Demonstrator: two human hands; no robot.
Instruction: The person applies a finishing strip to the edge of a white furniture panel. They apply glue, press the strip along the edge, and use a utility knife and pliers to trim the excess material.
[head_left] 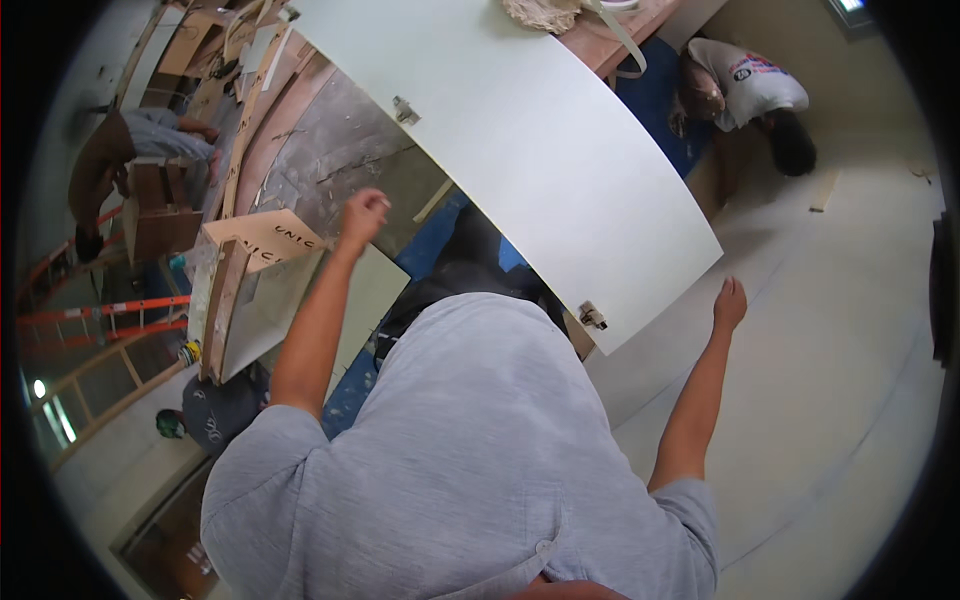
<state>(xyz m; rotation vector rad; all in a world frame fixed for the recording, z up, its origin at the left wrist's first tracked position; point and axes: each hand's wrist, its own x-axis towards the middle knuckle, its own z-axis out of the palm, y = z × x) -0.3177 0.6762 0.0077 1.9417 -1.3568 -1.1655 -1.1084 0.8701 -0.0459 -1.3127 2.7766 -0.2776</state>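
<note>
A large white cabinet door lies slantwise in front of my body, with metal hinges, one near its upper left and another near its lower corner. My left hand is raised left of the door, fingers curled in, with nothing showing in them. To the right, my right hand hangs in front of the pale wall, just beyond the door's right corner and apart from it. Its fingers are drawn together, and whatever they might hold is hidden.
Cardboard and an open cabinet box stand left. Beyond are an orange ladder and a crouching person. A capped person is at lower left. Another person bends at upper right beside the pale wall.
</note>
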